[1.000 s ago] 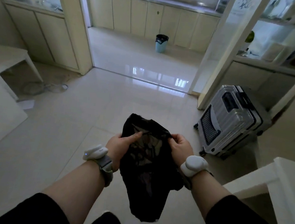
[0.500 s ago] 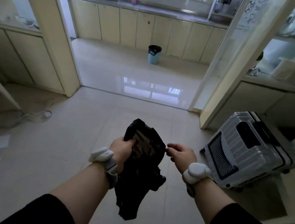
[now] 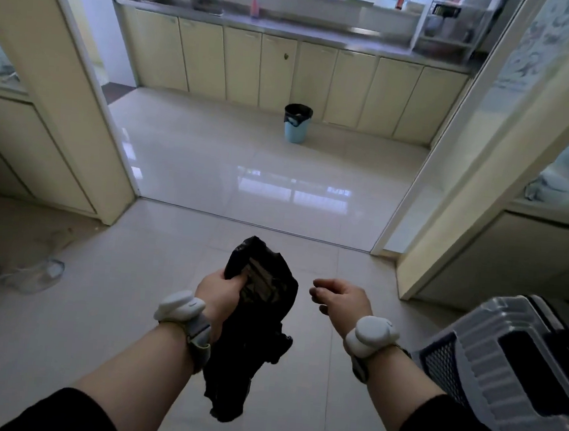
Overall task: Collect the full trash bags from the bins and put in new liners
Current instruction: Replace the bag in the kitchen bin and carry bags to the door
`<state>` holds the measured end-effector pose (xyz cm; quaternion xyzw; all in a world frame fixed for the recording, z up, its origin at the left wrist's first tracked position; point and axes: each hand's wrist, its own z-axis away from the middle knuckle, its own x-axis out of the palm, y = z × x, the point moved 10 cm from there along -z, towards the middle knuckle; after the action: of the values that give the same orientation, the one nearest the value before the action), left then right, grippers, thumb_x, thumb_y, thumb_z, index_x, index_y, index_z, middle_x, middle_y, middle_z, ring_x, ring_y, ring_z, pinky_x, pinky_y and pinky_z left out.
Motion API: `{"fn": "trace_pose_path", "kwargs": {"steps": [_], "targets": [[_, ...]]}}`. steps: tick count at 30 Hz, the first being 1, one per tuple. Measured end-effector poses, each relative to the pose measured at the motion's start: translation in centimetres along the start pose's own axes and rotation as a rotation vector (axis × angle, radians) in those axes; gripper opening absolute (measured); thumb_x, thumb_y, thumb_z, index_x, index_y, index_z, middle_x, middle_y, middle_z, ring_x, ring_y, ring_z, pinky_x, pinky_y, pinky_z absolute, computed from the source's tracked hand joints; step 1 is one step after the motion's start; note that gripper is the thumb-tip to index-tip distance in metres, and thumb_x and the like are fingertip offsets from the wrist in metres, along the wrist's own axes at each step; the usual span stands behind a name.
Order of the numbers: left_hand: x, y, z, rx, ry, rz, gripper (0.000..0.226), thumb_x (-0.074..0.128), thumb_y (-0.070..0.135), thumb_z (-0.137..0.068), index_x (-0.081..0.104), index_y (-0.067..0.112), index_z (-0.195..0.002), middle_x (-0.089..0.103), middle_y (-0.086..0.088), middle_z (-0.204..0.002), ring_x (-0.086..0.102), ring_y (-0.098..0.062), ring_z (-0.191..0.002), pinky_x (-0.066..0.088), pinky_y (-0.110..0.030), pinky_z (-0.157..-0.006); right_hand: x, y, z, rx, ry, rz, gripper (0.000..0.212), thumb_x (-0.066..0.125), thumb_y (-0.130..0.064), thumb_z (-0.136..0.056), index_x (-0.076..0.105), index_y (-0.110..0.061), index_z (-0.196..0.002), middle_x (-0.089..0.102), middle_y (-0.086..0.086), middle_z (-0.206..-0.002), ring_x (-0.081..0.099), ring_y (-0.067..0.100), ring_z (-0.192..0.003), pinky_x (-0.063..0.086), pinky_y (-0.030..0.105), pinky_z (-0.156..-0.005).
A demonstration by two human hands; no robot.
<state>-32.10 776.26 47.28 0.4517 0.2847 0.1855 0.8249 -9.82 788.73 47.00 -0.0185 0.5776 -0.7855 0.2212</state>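
Beyond the doorway, against the kitchen cabinets, the blue bin (image 3: 296, 129) is standing with its black bag (image 3: 298, 112) folded over the rim, well apart from the person. Nearer than the bin, on this side of the threshold, the left hand (image 3: 218, 293) is gripping a crumpled black liner (image 3: 255, 329), fingers curled round its upper part while the rest is hanging loose toward the floor. The right hand (image 3: 341, 297) is carrying nothing, fingers loosely curled, just beside the liner but apart from it. A second ago both hands were pinching the liner's top edge; since then the right one has been letting go and the bin has been growing larger ahead. That suggests the person is walking toward the bin, freeing a hand to lift out its bag first. To the right of the liner, a grey suitcase (image 3: 517, 366) is lying on the floor.
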Motion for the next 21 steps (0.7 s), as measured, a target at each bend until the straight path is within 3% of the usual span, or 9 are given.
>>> {"fn": "trace_pose_path", "kwargs": {"steps": [3, 6, 11, 16, 18, 21], "targets": [[0.3, 2.6, -4.6, -0.020, 0.004, 0.073, 0.021, 0.062, 0.033, -0.084, 0.067, 0.015, -0.073, 0.073, -0.010, -0.081, 0.069, -0.031, -0.081, 0.056, -0.047, -0.082, 0.7, -2.6, -5.4, 0.009, -0.007, 0.007, 0.018, 0.061, -0.005, -0.084, 0.070, -0.019, -0.091, 0.073, 0.004, -0.087, 0.068, 0.019, -0.085, 0.053, 0.035, -0.084], [0.2, 4.8, -10.5, -0.042, -0.005, 0.116, 0.022, 0.062, 0.030, -0.082, 0.067, 0.010, -0.076, 0.073, -0.019, -0.088, 0.069, -0.036, -0.085, 0.054, -0.054, -0.085, 2.7, -4.7, -11.1, 0.017, -0.031, 0.020, 0.020, 0.060, -0.004, -0.084, 0.070, -0.021, -0.086, 0.073, 0.006, -0.088, 0.069, 0.021, -0.087, 0.053, 0.036, -0.084], [0.1, 9.0, -20.7, -0.007, -0.024, 0.041, 0.023, 0.061, 0.034, -0.086, 0.067, 0.013, -0.080, 0.071, -0.009, -0.085, 0.067, -0.027, -0.084, 0.052, -0.037, -0.080, 6.1, -7.7, -20.4, 0.025, -0.012, 0.021, 0.021, 0.060, -0.004, -0.084, 0.070, -0.023, -0.082, 0.073, 0.006, -0.086, 0.069, 0.020, -0.083, 0.053, 0.034, -0.079], [0.2, 14.8, -32.0, 0.004, -0.110, 0.072, 0.026, 0.072, 0.042, -0.078, 0.068, 0.017, -0.075, 0.074, -0.004, -0.085, 0.069, -0.020, -0.079, 0.055, -0.035, -0.079, 9.3, -12.4, -30.6, 0.061, 0.051, -0.031, 0.021, 0.059, -0.002, -0.084, 0.069, -0.020, -0.080, 0.072, 0.006, -0.084, 0.066, 0.018, -0.079, 0.050, 0.030, -0.073], [0.3, 17.6, -36.4, -0.014, -0.154, 0.137, 0.040, 0.077, 0.053, -0.068, 0.071, 0.015, -0.081, 0.076, 0.002, -0.078, 0.072, -0.015, -0.074, 0.058, -0.028, -0.069, 10.6, -14.5, -35.0, 0.068, 0.073, -0.045, 0.017, 0.061, -0.003, -0.084, 0.071, -0.017, -0.085, 0.072, 0.007, -0.085, 0.067, 0.019, -0.080, 0.050, 0.030, -0.074], [-0.3, 20.4, -40.9, -0.028, -0.130, 0.114, 0.055, 0.076, 0.067, -0.058, 0.071, 0.016, -0.078, 0.072, 0.011, -0.061, 0.067, -0.002, -0.053, 0.045, -0.011, -0.041, 11.6, -16.7, -39.2, 0.063, 0.103, -0.035, 0.020, 0.062, -0.005, -0.083, 0.070, -0.023, -0.082, 0.073, 0.006, -0.087, 0.068, 0.020, -0.083, 0.054, 0.033, -0.076]]}}
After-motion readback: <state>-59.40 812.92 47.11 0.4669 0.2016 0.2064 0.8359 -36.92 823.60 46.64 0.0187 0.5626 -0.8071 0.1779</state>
